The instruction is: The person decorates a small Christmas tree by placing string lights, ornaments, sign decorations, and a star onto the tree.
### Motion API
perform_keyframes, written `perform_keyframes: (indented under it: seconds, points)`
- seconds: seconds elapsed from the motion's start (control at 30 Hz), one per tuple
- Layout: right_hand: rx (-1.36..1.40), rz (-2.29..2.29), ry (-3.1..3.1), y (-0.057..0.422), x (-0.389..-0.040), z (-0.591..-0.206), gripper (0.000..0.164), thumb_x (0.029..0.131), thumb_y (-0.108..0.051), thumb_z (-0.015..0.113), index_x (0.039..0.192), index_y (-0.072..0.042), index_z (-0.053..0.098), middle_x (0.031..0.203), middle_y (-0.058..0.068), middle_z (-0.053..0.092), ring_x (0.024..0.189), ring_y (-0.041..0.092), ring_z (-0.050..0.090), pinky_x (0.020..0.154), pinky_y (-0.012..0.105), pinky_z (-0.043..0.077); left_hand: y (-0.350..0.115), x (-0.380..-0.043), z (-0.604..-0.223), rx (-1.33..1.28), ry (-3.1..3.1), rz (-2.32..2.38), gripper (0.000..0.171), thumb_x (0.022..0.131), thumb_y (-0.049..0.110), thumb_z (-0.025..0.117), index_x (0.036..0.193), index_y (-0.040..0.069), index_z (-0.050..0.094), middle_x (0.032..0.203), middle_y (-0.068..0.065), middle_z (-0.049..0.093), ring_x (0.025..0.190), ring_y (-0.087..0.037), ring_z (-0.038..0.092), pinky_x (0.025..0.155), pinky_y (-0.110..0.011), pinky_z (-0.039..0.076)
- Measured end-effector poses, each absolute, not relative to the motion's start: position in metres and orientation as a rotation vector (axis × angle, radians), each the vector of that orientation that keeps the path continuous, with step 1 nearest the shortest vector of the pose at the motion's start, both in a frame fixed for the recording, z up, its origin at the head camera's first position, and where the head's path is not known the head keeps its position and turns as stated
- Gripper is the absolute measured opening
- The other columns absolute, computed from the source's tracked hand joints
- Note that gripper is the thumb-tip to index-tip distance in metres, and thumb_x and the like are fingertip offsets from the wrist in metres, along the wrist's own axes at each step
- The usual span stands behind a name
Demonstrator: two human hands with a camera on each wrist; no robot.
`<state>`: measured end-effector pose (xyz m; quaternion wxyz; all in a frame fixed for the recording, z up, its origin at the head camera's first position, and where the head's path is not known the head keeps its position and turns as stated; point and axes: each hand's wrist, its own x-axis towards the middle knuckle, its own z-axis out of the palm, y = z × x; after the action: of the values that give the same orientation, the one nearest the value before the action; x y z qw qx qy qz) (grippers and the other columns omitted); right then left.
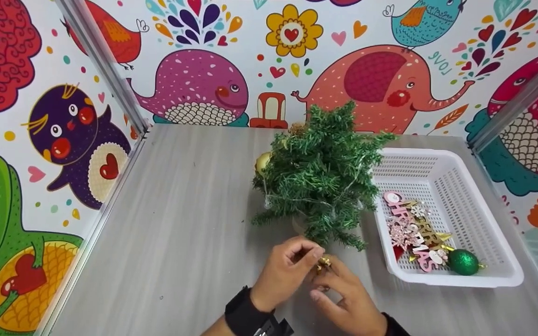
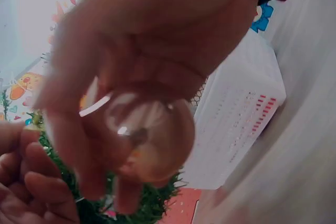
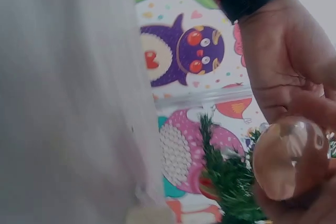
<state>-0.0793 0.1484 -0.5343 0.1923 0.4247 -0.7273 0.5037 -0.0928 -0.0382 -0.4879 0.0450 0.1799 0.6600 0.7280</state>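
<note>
Just in front of the small artificial Christmas tree (image 1: 325, 172), both hands meet over a see-through ball ornament (image 3: 289, 158). My right hand (image 1: 348, 298) holds the ball, its fingers curled round the clear shell, as the left wrist view shows. Thumb and forefinger of my left hand (image 1: 280, 270) pinch at a small shiny gold trim (image 1: 323, 263) between the hands; the fingertips partly hide it. On the tree are a gold ball (image 1: 263, 162) at the left side and a thin clear string of lights among the branches.
At the right stands a white plastic basket (image 1: 477, 210). It holds a green glitter ball (image 1: 463, 262), pink and gold letter signs (image 1: 423, 256), a pink snowflake (image 1: 402, 233) and other small decorations. Patterned panels (image 1: 203, 88) wall in the grey table (image 1: 180, 210) at the back and sides.
</note>
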Motion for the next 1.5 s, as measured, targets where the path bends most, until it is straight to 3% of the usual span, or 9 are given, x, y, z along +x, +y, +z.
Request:
perform_keyframes:
  seconds: [0.17, 0.3, 0.4, 0.5, 0.63, 0.83, 1.03, 1.5]
  points:
    - [0.938, 1.812, -1.860, 0.141, -0.071, -0.539, 0.028, 0.082, 0.028, 0.065, 0.105, 0.013, 0.060, 0.115, 0.008, 0.068, 0.110, 0.013, 0.067, 0.099, 0.022, 0.052, -0.041, -0.089, -0.489, 0.801, 2.105, 2.125, 0.017, 0.104, 0.016, 0.070, 0.109, 0.003, 0.080, 0.094, -0.013, 0.071, 0.082, -0.002, 0.062, 0.071, -0.023, 0.056]
    - [0.787, 2.007, -1.850, 0.138, -0.064, -0.536, 0.037, 0.079, 0.035, 0.061, 0.107, 0.012, 0.064, 0.115, 0.002, 0.071, 0.109, 0.010, 0.069, 0.096, 0.022, 0.056, -0.043, -0.087, -0.493, 0.962, 2.229, 2.001, 0.018, 0.103, 0.018, 0.072, 0.111, 0.007, 0.082, 0.092, -0.007, 0.071, 0.084, 0.000, 0.060, 0.074, -0.022, 0.056]
    - [0.789, 2.081, -1.799, 0.138, -0.064, -0.534, 0.034, 0.080, 0.036, 0.058, 0.101, 0.010, 0.065, 0.112, 0.006, 0.071, 0.108, 0.013, 0.068, 0.096, 0.024, 0.056, -0.044, -0.087, -0.496, 1.028, 2.336, 1.948, 0.019, 0.102, 0.020, 0.073, 0.113, 0.008, 0.082, 0.092, -0.004, 0.071, 0.082, -0.001, 0.060, 0.072, -0.021, 0.055]
    - [0.747, 2.150, -1.751, 0.141, -0.064, -0.528, 0.030, 0.082, 0.036, 0.054, 0.098, 0.012, 0.061, 0.111, 0.007, 0.070, 0.102, 0.013, 0.069, 0.086, 0.022, 0.058, -0.043, -0.089, -0.496, 1.045, 2.368, 1.949, 0.019, 0.101, 0.019, 0.073, 0.113, 0.007, 0.082, 0.093, -0.004, 0.072, 0.083, -0.002, 0.060, 0.072, -0.021, 0.056]
    - [0.609, 2.223, -1.728, 0.151, -0.066, -0.513, 0.026, 0.086, 0.034, 0.052, 0.100, 0.013, 0.060, 0.107, 0.006, 0.072, 0.086, 0.010, 0.069, 0.066, 0.020, 0.057, -0.034, -0.093, -0.488, 1.041, 2.386, 1.980, 0.020, 0.100, 0.018, 0.074, 0.114, 0.006, 0.081, 0.096, -0.005, 0.072, 0.086, -0.003, 0.062, 0.074, -0.021, 0.057]
    - [0.450, 2.100, -1.747, 0.167, -0.079, -0.483, 0.019, 0.087, 0.031, 0.055, 0.098, 0.017, 0.059, 0.093, 0.005, 0.073, 0.065, 0.004, 0.061, 0.053, 0.018, 0.050, -0.012, -0.100, -0.464, 1.177, 2.699, 1.929, 0.017, 0.098, 0.010, 0.076, 0.113, 0.003, 0.076, 0.102, -0.007, 0.074, 0.092, -0.013, 0.067, 0.083, -0.018, 0.056]
    - [0.352, 1.851, -1.824, 0.173, -0.096, -0.471, 0.014, 0.086, 0.028, 0.062, 0.097, 0.019, 0.063, 0.087, 0.004, 0.073, 0.067, 0.005, 0.065, 0.059, 0.015, 0.052, 0.009, -0.112, -0.450, 1.233, 3.120, 1.721, 0.012, 0.091, 0.000, 0.076, 0.099, 0.008, 0.074, 0.098, -0.003, 0.073, 0.092, -0.014, 0.067, 0.091, -0.020, 0.053]
    - [0.299, 1.473, -2.006, 0.169, -0.120, -0.475, 0.020, 0.089, 0.024, 0.065, 0.103, 0.011, 0.070, 0.086, -0.004, 0.067, 0.063, 0.005, 0.056, 0.058, 0.016, 0.046, 0.022, -0.125, -0.454, 0.993, 3.617, 1.175, 0.008, 0.093, 0.006, 0.075, 0.098, 0.013, 0.077, 0.095, 0.001, 0.073, 0.086, -0.014, 0.066, 0.081, -0.025, 0.055]
